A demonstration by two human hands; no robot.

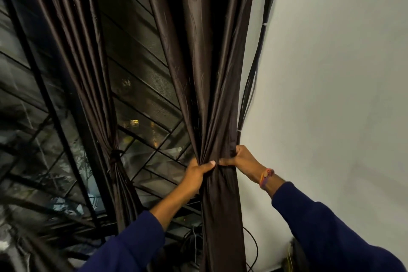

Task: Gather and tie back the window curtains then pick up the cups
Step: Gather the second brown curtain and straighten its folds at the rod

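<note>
A dark brown curtain point(212, 95) hangs at the right of the window, bunched into a narrow bundle at waist height. My left hand point(196, 172) grips the bundle from the left, thumb across its front. My right hand point(240, 159) grips the same bundle from the right, fingers curled round the fabric, a coloured thread band on the wrist. A second dark curtain point(88, 73) hangs further left, cinched by a knot point(115, 157). No cups are in view.
Behind the curtains is a window with a black metal grille point(145, 99), dark outside. A white wall point(331, 73) fills the right side, with a bundle of black cables point(254, 68) running down its corner. More cables lie low near the floor.
</note>
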